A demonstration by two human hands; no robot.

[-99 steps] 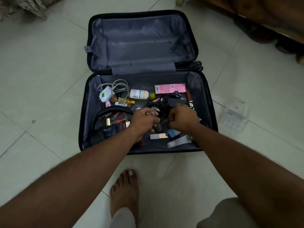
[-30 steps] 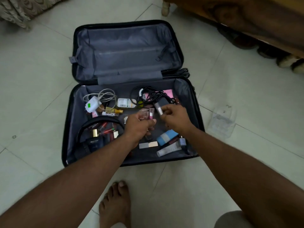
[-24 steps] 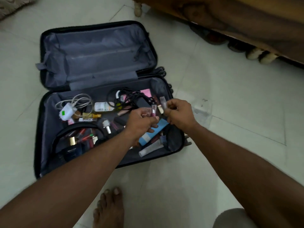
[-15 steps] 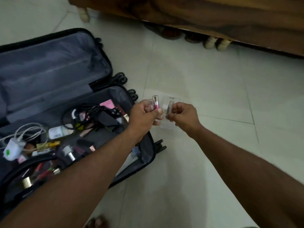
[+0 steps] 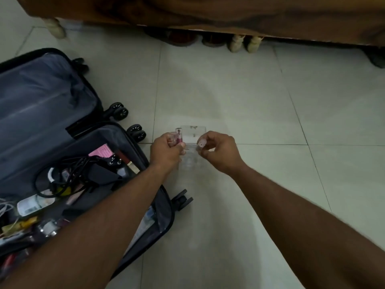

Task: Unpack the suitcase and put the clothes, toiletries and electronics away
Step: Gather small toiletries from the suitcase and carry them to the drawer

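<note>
Pinching small pink tube [image 5: 178, 138] in left hand [image 5: 166, 152], blurry, prob. clear vial [image 5: 201, 144] in right hand [image 5: 218, 152]; suitcase [image 5: 166, 209] cut off.

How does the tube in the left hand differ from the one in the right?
The pink tube in the left hand has a strong pink body; the pale tube in the right hand looks washed-out pinkish grey.
The pink tube stands nearly upright above the grip; the pale tube tilts, its round end facing the camera.
The left hand seems to hold more small items alongside its tube; the right holds only one.
Both are small cosmetic tubes, held over the clear organizer on the floor.
</note>
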